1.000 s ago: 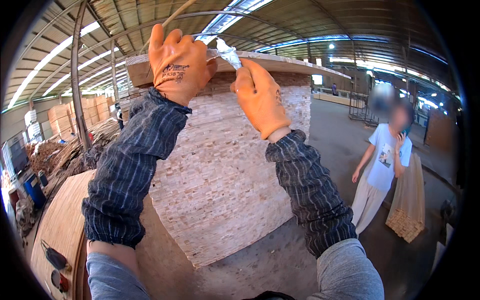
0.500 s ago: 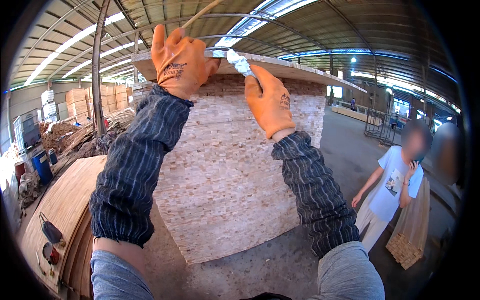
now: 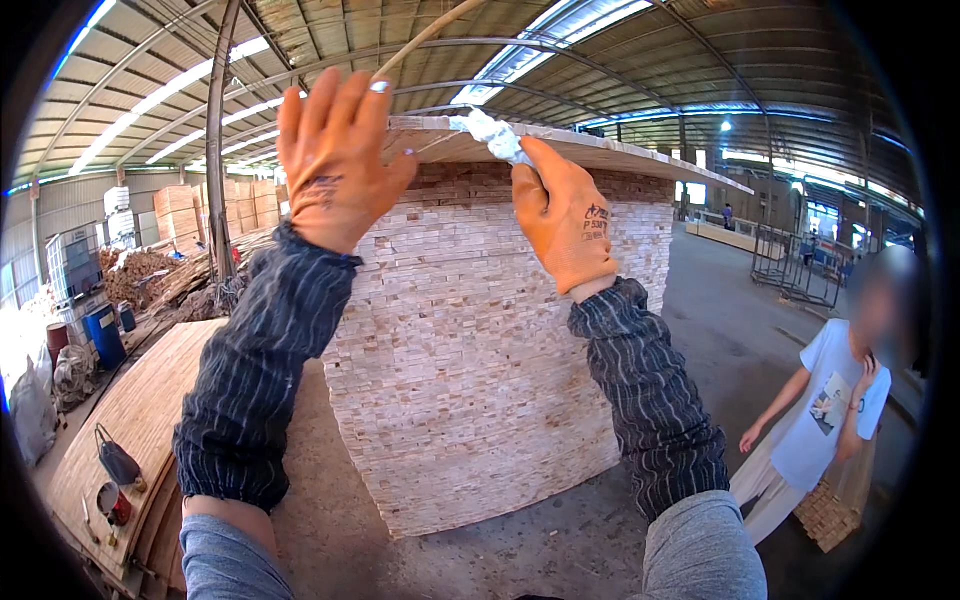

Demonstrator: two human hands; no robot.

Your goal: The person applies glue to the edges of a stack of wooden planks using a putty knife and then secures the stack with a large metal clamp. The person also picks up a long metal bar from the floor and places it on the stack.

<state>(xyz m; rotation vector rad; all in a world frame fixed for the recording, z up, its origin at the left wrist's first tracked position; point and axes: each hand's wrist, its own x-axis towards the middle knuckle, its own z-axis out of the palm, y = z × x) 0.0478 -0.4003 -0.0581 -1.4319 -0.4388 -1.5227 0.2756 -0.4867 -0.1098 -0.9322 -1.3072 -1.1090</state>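
Note:
A tall stack of finger-jointed wooden panels stands before me, with a wider board lying across its top. My right hand, in an orange glove, is closed around a lumpy white tool at the board's front edge. The tool looks wrapped or caked in white; its kind cannot be made out. My left hand, gloved the same way, is held up at the board's left end. Its fingers are stretched out and nothing is in it; a white smear shows on one fingertip. Behind it rises a thin, pale wooden stick.
On the lower left, a low pile of panels carries a dark pouch and a small can. A person stands at the right beside bundled wood strips. Metal racks stand farther back.
My left hand has come off the board's edge and opened from a curl to spread fingers. My right hand keeps the white tool at the edge. The view has shifted slightly.

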